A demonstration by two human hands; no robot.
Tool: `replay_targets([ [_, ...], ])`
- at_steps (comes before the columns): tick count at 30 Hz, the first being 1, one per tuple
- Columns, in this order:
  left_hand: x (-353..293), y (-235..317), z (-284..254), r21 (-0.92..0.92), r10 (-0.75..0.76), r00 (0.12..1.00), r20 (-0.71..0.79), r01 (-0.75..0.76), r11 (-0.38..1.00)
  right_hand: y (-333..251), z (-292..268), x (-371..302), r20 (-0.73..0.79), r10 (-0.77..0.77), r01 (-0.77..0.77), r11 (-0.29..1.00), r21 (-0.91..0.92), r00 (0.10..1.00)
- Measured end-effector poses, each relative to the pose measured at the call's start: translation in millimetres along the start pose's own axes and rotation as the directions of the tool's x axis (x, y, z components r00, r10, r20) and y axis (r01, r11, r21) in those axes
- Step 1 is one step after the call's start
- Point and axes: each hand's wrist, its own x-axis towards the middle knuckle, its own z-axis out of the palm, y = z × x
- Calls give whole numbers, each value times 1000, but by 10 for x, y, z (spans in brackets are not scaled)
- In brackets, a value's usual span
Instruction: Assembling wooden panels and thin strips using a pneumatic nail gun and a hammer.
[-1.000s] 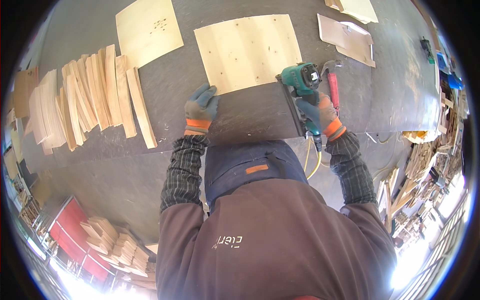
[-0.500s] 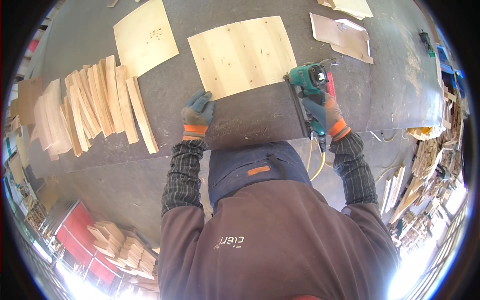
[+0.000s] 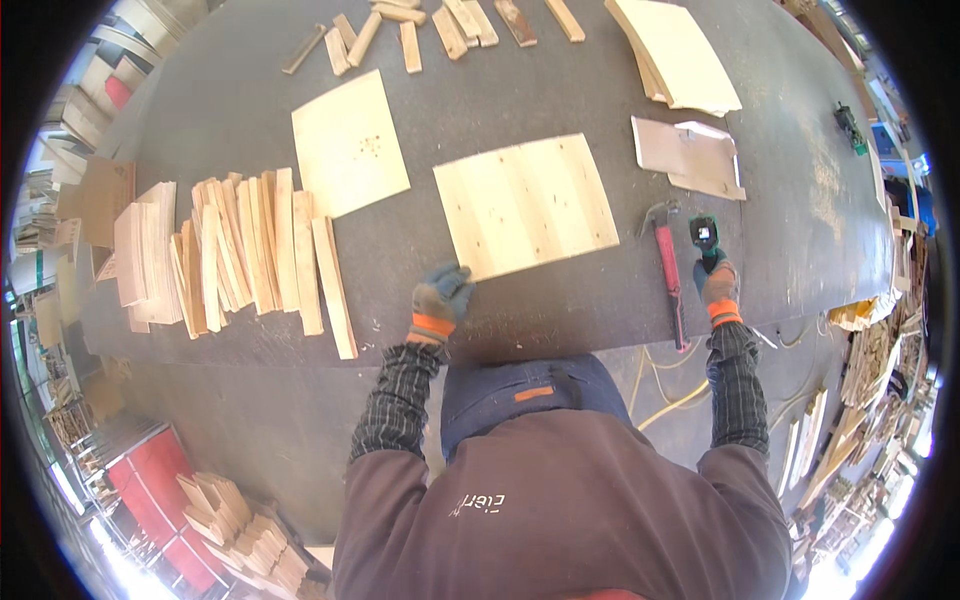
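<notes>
- Dark, scuffed workbench, its near edge bowed by the lens.
- Knotted wooden panel flat near the middle.
- Paler sheet with a cluster of small marks, beyond it to the left.
- Left: a row of wooden strips beside stacked thin boards.
- Far side: scattered wood blocks.
- Right: red-handled hammer, brownish torn sheet, pile of pale panels, small dark-green tool.

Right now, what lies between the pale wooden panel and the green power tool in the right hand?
A red-handled hammer lies on the dark tabletop between the wooden panel and the green power tool, as the head view shows.
</notes>
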Motion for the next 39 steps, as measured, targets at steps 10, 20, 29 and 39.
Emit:
replay_targets([
  [10, 163, 317, -671, 97, -82, 949, 306, 55, 994, 22, 163, 115, 95, 310, -207, 802, -560, 946],
  [20, 2862, -172, -115, 174, -291, 936, -198, 325, 929, 401, 614, -56, 163, 337, -152, 737, -659, 927],
  [29, 4718, -152, 456, 303, -389, 894, -221, 442, 844, 1090, 743, -480, 194, 391, -116, 643, -757, 900],
  [39, 4889, -802, 172, -335, -628, 770, 109, 623, 707, 1259, 969, -645, 105, 155, -11, 609, -793, 982],
])
